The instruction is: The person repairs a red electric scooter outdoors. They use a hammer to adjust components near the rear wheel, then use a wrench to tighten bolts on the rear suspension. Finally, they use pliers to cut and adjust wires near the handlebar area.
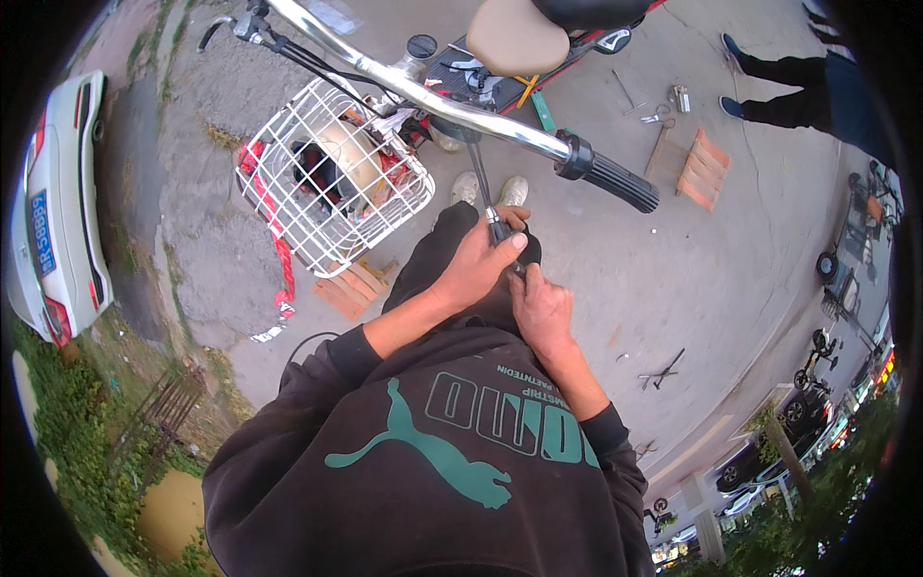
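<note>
In front of my lap, my left hand (pixel 478 264) is closed round a slim dark part with a silvery collar (pixel 495 219), its thumb lying along it. A dark cable (pixel 480 173) runs from this part up towards the handlebar. Just below and to the right, my right hand (pixel 544 310) is closed with fingertips pinched at the part's lower end; what exactly lies between them is partly hidden. Above both hands the chrome handlebar (pixel 447 104) crosses the view. Its right end carries a black ribbed grip (pixel 620 181).
A white wire basket (pixel 317 240) holds several items. Beside it lie bricks (pixel 351 288), and more bricks (pixel 704 170) lie right of the bike near scissors (pixel 658 115). A beige seat (pixel 517 38) is at the top. Another person's legs (pixel 784 87) show far right; a white car (pixel 62 207) stands left.
</note>
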